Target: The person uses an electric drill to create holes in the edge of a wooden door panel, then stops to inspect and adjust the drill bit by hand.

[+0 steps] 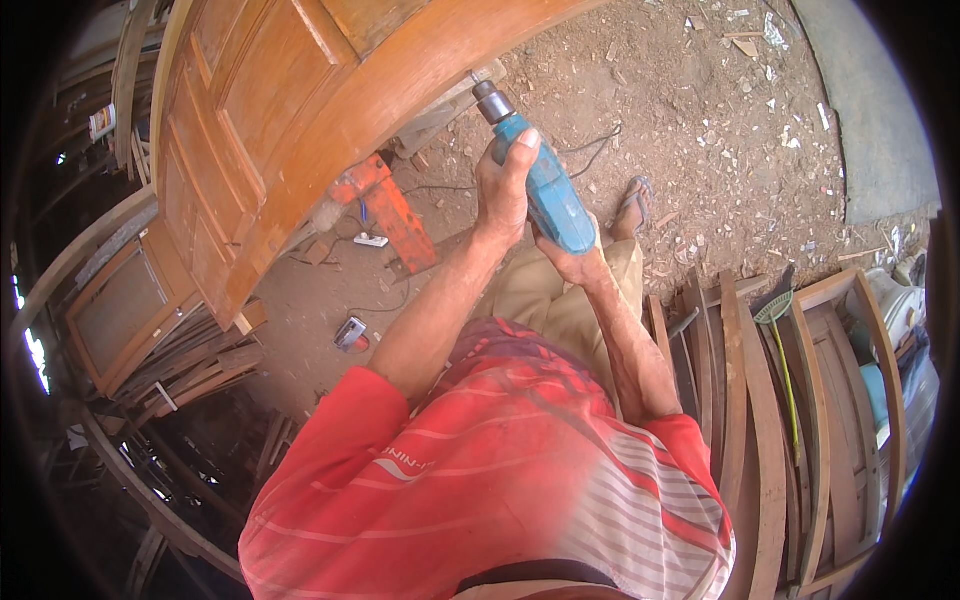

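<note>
Blue electric drill (545, 190): centre, bit against edge of wooden door (300, 110). Left hand (505, 185) wrapped round its body; right hand (572, 262) closed beneath its rear. Orange sawhorse (390, 210) under door, left.

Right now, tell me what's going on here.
A person in a red striped shirt holds a blue power drill with both hands: the left hand wraps the front of its body, and the right hand supports the rear from below. The drill's tip sits at the edge of a large wooden door propped over an orange stand. The dirt floor is scattered with wood chips, and wooden frames are stacked on the right.
</note>
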Demonstrator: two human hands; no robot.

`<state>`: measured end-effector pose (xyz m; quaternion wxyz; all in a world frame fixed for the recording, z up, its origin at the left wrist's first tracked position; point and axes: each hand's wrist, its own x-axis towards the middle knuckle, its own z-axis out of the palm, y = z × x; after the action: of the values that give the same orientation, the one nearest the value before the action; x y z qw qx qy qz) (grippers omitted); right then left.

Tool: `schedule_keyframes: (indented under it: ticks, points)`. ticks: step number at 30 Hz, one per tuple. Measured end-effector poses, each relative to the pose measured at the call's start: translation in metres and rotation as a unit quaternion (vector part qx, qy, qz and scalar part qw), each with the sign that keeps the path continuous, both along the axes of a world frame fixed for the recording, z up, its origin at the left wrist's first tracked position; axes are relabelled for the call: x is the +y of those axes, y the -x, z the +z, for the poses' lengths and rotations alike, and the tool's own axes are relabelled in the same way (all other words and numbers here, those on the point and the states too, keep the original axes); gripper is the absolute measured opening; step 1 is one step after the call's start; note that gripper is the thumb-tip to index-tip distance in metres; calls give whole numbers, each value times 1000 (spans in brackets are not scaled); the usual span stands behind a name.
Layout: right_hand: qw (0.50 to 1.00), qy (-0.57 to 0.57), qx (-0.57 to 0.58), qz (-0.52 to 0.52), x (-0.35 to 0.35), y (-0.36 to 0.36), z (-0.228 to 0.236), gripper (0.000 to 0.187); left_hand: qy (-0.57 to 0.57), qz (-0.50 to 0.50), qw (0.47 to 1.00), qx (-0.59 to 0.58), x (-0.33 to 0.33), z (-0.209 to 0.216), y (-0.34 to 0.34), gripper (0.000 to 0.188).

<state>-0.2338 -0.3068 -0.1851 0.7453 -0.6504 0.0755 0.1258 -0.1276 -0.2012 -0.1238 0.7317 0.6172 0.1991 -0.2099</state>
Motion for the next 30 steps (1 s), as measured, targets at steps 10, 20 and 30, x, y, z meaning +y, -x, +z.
schedule_keyframes:
  ticks: [10,20,30]
  points:
    - [1000,-13,-8,5,3,0,-2,31,-6,4,1000,-26,18,-15,6,61]
    - [1000,-8,-5,14,2,4,-9,32,-681,-175,606,-373,122,59,-80,103]
    - [1000,15,-10,14,2,2,-7,34,-675,-295,563,-376,148,20,-111,118]
